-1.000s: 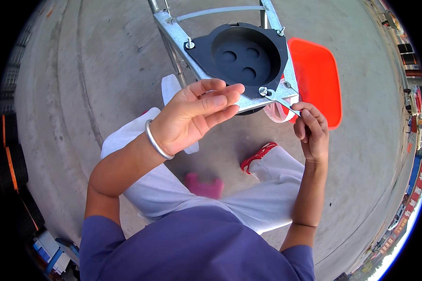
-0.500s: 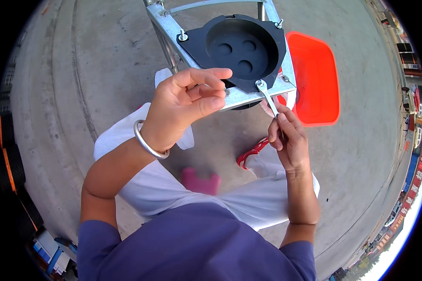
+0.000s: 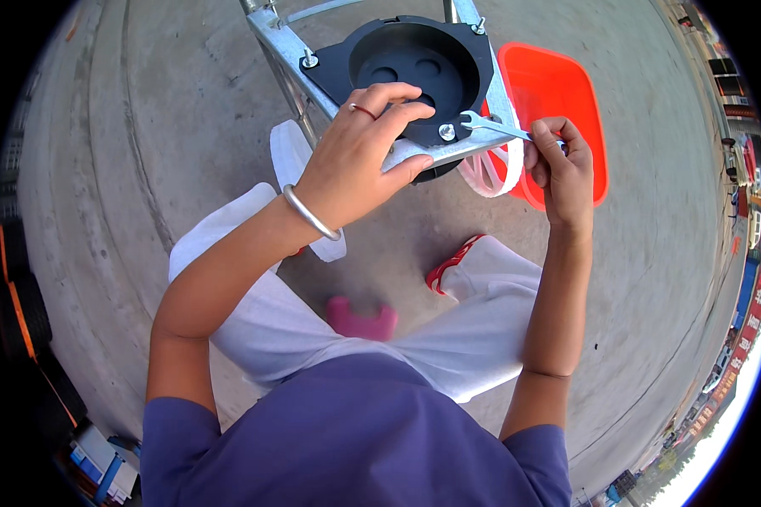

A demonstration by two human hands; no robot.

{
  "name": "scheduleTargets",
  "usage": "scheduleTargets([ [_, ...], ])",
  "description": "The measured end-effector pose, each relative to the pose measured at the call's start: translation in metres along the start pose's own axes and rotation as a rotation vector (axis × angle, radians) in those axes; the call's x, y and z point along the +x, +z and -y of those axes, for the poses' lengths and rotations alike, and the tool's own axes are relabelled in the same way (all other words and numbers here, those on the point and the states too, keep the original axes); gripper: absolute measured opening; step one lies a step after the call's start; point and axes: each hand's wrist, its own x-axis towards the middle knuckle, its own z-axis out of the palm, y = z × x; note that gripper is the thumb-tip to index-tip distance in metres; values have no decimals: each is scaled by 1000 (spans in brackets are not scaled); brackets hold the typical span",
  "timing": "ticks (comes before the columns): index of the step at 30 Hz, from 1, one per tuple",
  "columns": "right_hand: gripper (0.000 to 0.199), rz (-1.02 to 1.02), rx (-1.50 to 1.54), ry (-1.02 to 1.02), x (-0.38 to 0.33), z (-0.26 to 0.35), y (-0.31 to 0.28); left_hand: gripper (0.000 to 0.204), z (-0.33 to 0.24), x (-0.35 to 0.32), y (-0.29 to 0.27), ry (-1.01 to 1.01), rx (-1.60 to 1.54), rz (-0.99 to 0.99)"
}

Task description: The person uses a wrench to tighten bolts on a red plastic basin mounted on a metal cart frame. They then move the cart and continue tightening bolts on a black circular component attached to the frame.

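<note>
A black round moulded part (image 3: pixel 414 63) with holes in its floor is bolted onto a silver metal frame (image 3: pixel 283 42). My left hand (image 3: pixel 359 156) grips the near corner of that frame and the rim of the black part. My right hand (image 3: pixel 562 173) holds a thin silver wrench (image 3: pixel 495 127). The wrench head sits at a bolt (image 3: pixel 446 133) on the near edge of the black part. A metal bangle is on my left wrist and a ring on one finger.
A bright orange tray (image 3: pixel 558 93) lies on the concrete floor (image 3: pixel 144 152) behind the frame. A white wheel-like ring (image 3: pixel 486 173) hangs under the frame. My knees in white trousers, a red sandal (image 3: pixel 452 262) and a pink stool (image 3: pixel 359 321) are below.
My right hand rose from below the frame and swung outward to the right, turning the wrench handle with it. My left hand kept its grip on the frame, which looms closer.
</note>
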Motion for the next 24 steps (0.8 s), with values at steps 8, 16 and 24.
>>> scheduleTargets([
  [8,17,-10,339,-16,6,3,1,40,10,9,20,30,88,53],
  [16,18,34,328,17,-4,6,13,25,9,11,19,-24,33,24],
  [24,18,9,310,36,-9,6,8,20,9,12,20,-12,37,6],
])
